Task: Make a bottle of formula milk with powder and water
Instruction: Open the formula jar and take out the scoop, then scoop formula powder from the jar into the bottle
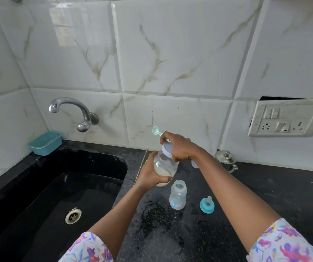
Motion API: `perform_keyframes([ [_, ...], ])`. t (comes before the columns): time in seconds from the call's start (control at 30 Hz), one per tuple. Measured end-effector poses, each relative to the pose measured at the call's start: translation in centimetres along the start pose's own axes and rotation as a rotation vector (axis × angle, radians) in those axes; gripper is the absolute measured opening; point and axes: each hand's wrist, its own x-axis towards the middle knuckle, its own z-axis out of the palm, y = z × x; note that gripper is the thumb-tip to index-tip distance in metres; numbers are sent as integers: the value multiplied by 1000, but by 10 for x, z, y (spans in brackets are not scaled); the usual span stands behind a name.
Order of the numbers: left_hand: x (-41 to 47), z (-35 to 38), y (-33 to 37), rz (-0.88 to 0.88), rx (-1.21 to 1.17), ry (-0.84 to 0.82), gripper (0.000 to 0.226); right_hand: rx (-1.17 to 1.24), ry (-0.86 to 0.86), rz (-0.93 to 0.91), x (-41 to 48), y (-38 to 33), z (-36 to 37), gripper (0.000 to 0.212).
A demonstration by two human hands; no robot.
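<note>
A clear jar [164, 164] of pale formula powder is tilted above the black counter [265, 195]. My left hand [150, 174] grips it from below. My right hand [180, 146] grips the jar's white lid [167, 149] and also holds a mint green scoop [156, 131], whose bowl sticks out to the upper left. An open baby bottle [178, 195] stands upright on the counter just below the jar. Its teal collar with the teat [207, 204] lies to the right of it.
A black sink [48, 195] with a drain lies to the left, under a chrome tap [70, 110]. A teal tub [45, 142] sits at the sink's back corner. A small steel lidded pot [225, 159] stands behind my right forearm. A wall socket plate [287, 118] is at right.
</note>
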Motion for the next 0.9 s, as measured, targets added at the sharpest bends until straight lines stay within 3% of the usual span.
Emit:
perform_keyframes([
  [0.1,1,-1,-10,-22,8,59,89,25,57,112,6,29,1,65],
  [0.27,3,-2,-28,-42,34,163,92,-147,-77,311,3,86,50,75],
  [0.43,7,-4,-33,-12,39,162,92,-127,-116,386,1,124,95,72],
  [0.57,11,-3,-35,-24,-3,132,108,-86,-157,402,4,139,106,76],
  [0.7,12,0,-43,-49,42,116,89,-76,-180,404,6,148,109,73],
  [0.83,11,3,-47,-37,60,115,92,-53,-207,405,1,152,107,78],
  [0.9,10,2,-49,-24,88,117,99,-25,-139,372,-2,148,101,69],
])
